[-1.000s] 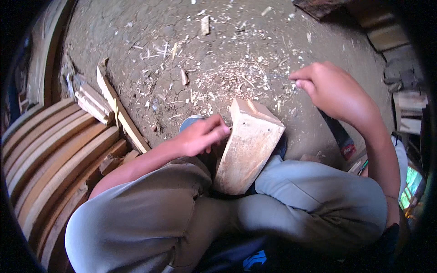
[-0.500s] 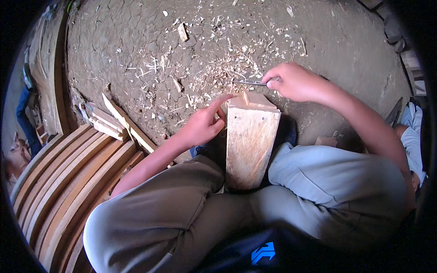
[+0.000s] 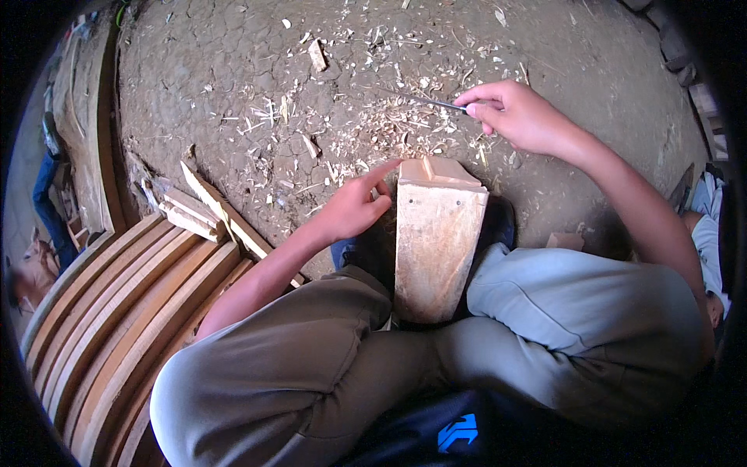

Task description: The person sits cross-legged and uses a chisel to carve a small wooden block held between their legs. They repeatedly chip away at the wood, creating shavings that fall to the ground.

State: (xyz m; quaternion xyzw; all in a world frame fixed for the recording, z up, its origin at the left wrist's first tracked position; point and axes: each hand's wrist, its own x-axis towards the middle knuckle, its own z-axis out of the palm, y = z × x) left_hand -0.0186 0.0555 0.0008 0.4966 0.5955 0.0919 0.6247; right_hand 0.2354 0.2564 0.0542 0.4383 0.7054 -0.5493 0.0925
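Observation:
In front of me, between my knees, a wooden block (image 3: 437, 249) stands with two small dark nail heads or holes near its far edge. At its far end sits a pale piece of wood (image 3: 453, 170) with a raised, narrow strip on it. My left hand (image 3: 359, 206) is beside the block, index finger stretched to the left edge of that piece, thumb apart, the other fingers curled; it holds nothing. My right hand (image 3: 517, 117) is raised beyond the block, closed round a thin, dark knife (image 3: 436, 102). The blade points left, above the shavings and clear of the wood.
Wood shavings (image 3: 389, 132) and chips litter the earthen floor (image 3: 218, 54). Curved wooden boards (image 3: 132, 311) stand stacked at my left, with offcuts (image 3: 191, 215) and a long slat (image 3: 233, 222) at their far end. Another person's sleeve (image 3: 710, 226) shows at the right edge.
My right hand has lifted the knife away from the wood, up and to the right. My left hand keeps its place by the block. The whole view has shifted slightly.

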